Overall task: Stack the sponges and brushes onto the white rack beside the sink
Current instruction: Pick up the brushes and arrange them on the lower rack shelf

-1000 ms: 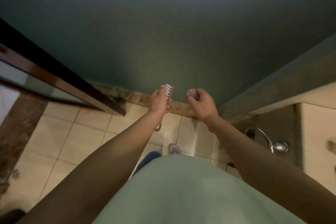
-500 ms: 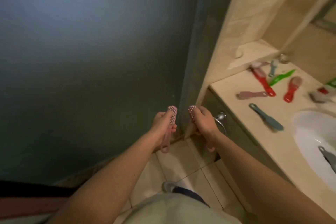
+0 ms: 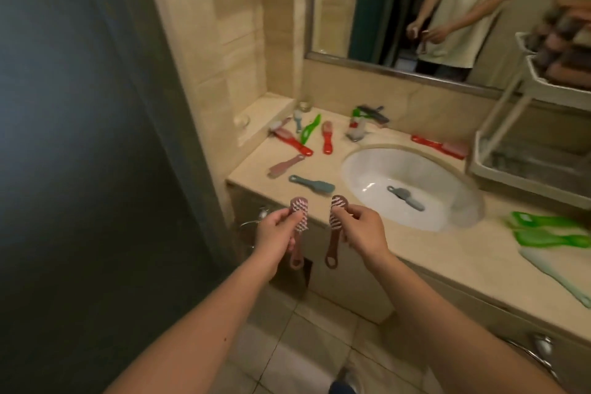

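Your left hand (image 3: 276, 230): fingers curled round a pink brush (image 3: 299, 213), bristle head up, looped handle hanging below. Your right hand (image 3: 361, 230): fingers and thumb pinching a brown brush (image 3: 336, 221), head up likewise. You hold both brushes in the air at the front edge of the bench (image 3: 431, 249), near each other but apart. Bench, left of the sink (image 3: 383, 166): one teal brush (image 3: 311, 184), one dusty-pink brush (image 3: 286, 165), one long red brush (image 3: 292, 139). In the sink: one grey-blue brush (image 3: 406, 197). Right of the sink: green brushes (image 3: 550, 230), lying together. White rack (image 3: 499, 169): on the bench, far right, beside the sink; what its upper tiers hold is too blurred to tell.
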